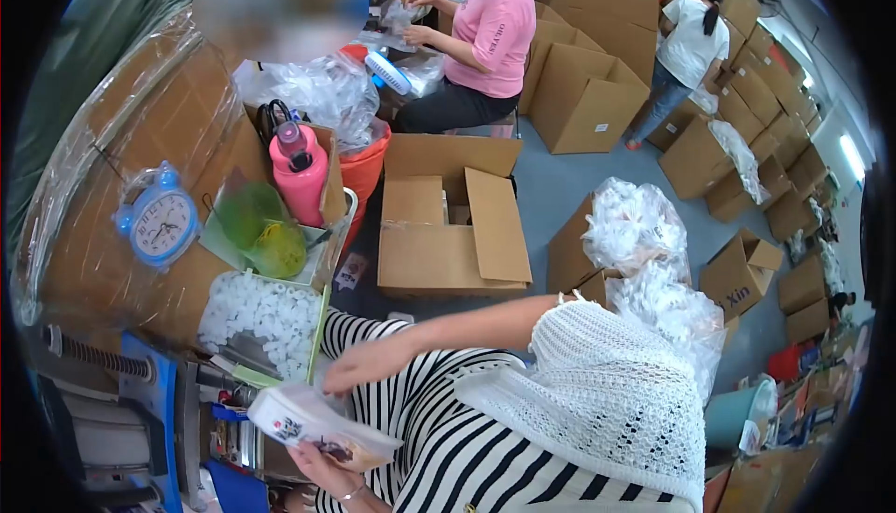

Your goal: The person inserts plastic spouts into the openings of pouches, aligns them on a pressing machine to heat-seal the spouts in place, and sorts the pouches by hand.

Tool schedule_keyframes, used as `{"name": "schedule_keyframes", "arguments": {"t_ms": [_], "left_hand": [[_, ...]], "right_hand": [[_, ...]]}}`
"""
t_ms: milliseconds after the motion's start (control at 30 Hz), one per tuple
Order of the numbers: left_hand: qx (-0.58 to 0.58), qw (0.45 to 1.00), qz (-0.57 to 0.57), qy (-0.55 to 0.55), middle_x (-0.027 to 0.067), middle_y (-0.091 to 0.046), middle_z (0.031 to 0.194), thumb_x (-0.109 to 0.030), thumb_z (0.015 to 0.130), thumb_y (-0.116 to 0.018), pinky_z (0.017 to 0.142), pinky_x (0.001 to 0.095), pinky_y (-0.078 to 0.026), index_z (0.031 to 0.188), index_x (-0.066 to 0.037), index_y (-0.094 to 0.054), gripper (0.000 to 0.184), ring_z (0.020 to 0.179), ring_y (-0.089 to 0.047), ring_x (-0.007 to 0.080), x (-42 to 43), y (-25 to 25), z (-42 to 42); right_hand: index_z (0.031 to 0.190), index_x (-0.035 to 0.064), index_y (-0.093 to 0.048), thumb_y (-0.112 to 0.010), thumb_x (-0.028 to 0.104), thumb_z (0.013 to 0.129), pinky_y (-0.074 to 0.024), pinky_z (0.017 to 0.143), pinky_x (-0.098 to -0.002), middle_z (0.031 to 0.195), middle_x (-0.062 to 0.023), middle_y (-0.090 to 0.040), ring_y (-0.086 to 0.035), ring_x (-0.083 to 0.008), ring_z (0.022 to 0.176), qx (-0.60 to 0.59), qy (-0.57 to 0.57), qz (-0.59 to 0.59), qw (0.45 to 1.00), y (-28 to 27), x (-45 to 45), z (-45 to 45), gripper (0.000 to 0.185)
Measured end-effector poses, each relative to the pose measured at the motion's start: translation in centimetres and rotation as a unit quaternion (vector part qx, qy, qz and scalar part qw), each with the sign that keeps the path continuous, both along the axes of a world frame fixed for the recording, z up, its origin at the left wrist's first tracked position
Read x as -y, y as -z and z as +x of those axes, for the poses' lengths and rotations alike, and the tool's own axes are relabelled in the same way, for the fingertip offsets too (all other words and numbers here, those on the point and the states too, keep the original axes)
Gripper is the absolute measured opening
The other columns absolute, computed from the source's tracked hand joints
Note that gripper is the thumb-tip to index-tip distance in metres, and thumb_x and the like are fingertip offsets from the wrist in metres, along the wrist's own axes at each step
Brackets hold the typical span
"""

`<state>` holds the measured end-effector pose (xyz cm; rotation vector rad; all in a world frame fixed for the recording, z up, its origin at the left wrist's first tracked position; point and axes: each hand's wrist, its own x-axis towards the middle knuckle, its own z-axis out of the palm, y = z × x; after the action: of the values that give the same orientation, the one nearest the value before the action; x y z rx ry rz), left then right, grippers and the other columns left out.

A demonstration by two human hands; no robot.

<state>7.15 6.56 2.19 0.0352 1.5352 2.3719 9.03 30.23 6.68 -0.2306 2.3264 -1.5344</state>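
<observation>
My left hand point(327, 471), with a bracelet at the wrist, grips the lower edge of a printed plastic bag point(322, 427) over my lap. The bag is pale, with dark lettering and a food-like picture. My right hand point(369, 364) comes across from above, fingers curled down at the bag's upper edge, where some clear film shows. Its fingertips are partly hidden. Just beyond the bag, a tray of small white plastic pieces point(261, 319) sits beside a blue-framed machine point(154, 410).
On the bench are a blue alarm clock point(163, 224), a pink bottle point(299, 177) and a green-yellow net bag point(271, 242). An open carton point(453, 261) stands on the floor, with bagged plastic point(639, 233) to its right. Other people work among cartons behind.
</observation>
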Motion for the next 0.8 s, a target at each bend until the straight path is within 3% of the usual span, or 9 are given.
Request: {"name": "schedule_keyframes", "arguments": {"t_ms": [67, 133, 233, 300, 367, 633, 700, 767, 800], "left_hand": [[0.017, 1.0, 0.003, 0.013, 0.0118, -0.058, 0.113, -0.024, 0.098, -0.05, 0.086, 0.0318, -0.047, 0.123, 0.001, -0.047, 0.036, 0.1, -0.058, 0.0191, -1.9, -0.4, 0.0], [0.044, 0.998, -0.043, 0.031, 0.0078, -0.059, 0.106, -0.024, 0.098, -0.051, 0.079, 0.0281, -0.047, 0.118, -0.001, -0.051, 0.031, 0.092, -0.057, 0.0145, -2.7, 0.6, 0.0], [0.068, 0.993, -0.099, 0.006, 0.0015, -0.06, 0.095, -0.022, 0.097, -0.053, 0.07, 0.0235, -0.045, 0.113, -0.004, -0.055, 0.024, 0.081, -0.054, 0.0088, -0.6, 4.3, 0.4], [0.067, 0.993, -0.08, -0.061, 0.0021, -0.06, 0.096, -0.021, 0.097, -0.053, 0.07, 0.0235, -0.045, 0.112, -0.003, -0.055, 0.024, 0.082, -0.055, 0.0091, 0.6, 4.7, 1.4], [0.08, 0.993, -0.039, -0.079, 0.0036, -0.061, 0.1, -0.02, 0.097, -0.053, 0.073, 0.024, -0.046, 0.115, -0.001, -0.054, 0.026, 0.085, -0.056, 0.0098, -0.1, 5.0, 2.3], [0.073, 0.992, -0.004, -0.104, 0.0134, -0.06, 0.114, -0.016, 0.097, -0.051, 0.088, 0.0349, -0.05, 0.121, 0.001, -0.052, 0.03, 0.101, -0.061, 0.0214, 0.1, 1.8, 2.3], [0.087, 0.989, 0.055, -0.11, 0.0154, -0.059, 0.118, -0.012, 0.095, -0.05, 0.093, 0.0405, -0.049, 0.122, 0.0, -0.052, 0.03, 0.106, -0.06, 0.026, 0.4, 2.1, 1.2], [0.119, 0.98, 0.063, -0.145, 0.011, -0.064, 0.105, -0.01, 0.091, -0.058, 0.084, 0.036, -0.051, 0.11, -0.004, -0.06, 0.02, 0.098, -0.061, 0.0219, 1.5, 3.1, 1.6], [0.105, 0.979, 0.058, -0.163, 0.0065, -0.064, 0.099, -0.011, 0.089, -0.062, 0.079, 0.0308, -0.05, 0.105, -0.004, -0.062, 0.017, 0.091, -0.061, 0.0161, 2.0, 3.1, 2.4]], "right_hand": [[0.11, -0.0027, -0.062, -0.039, 0.041, 0.101, -0.0459, 0.088, -0.0336, 0.105, -0.016, -0.066, -0.06, -0.0204, 0.102, -0.098, 0.086, -0.187, 0.974, 5.5, 2.9, 1.3, 0.05], [0.103, -0.0016, -0.064, -0.036, 0.04, 0.101, -0.0476, 0.086, -0.0334, 0.09, -0.0119, -0.066, -0.059, -0.0141, 0.089, -0.048, 0.127, -0.147, 0.98, 3.1, 2.1, 1.0, 0.051], [0.105, -0.0025, -0.063, -0.037, 0.038, 0.101, -0.0472, 0.085, -0.0336, 0.091, -0.0121, -0.066, -0.059, -0.0155, 0.091, 0.105, 0.036, -0.245, 0.963, 2.8, 4.0, 0.4, 0.048], [0.103, -0.0043, -0.062, -0.041, 0.039, 0.1, -0.048, 0.079, -0.0338, 0.089, -0.0135, -0.066, -0.059, -0.0176, 0.085, 0.137, 0.105, -0.305, 0.937, 3.3, 3.8, 0.7, 0.048], [0.103, -0.0068, -0.062, -0.045, 0.04, 0.097, -0.0484, 0.075, -0.0341, 0.089, -0.0142, -0.066, -0.06, -0.0184, 0.082, -0.002, 0.093, -0.163, 0.982, 6.4, 5.2, 0.1, 0.05], [0.101, -0.0039, -0.064, -0.055, 0.039, 0.093, -0.0478, 0.065, -0.0324, 0.083, -0.012, -0.066, -0.058, -0.0159, 0.073, 0.006, 0.138, -0.124, 0.983, 5.3, 6.2, -0.5, 0.045], [0.097, 0.0013, -0.068, -0.058, 0.038, 0.09, -0.0464, 0.067, -0.0331, 0.083, -0.0107, -0.066, -0.058, -0.0121, 0.078, -0.091, 0.14, -0.189, 0.968, 6.7, 6.1, -2.1, 0.039], [0.101, 0.0031, -0.068, -0.065, 0.022, 0.085, -0.0494, 0.074, -0.0309, 0.093, -0.0078, -0.07, -0.062, -0.0093, 0.084, -0.006, 0.076, 0.046, 0.996, 7.3, 5.1, -3.4, 0.026], [0.102, 0.0023, -0.068, -0.066, 0.021, 0.086, -0.0507, 0.071, -0.0276, 0.091, -0.006, -0.07, -0.063, -0.0094, 0.079, 0.072, 0.123, -0.112, 0.983, 3.6, 5.3, -2.3, 0.025]]}}
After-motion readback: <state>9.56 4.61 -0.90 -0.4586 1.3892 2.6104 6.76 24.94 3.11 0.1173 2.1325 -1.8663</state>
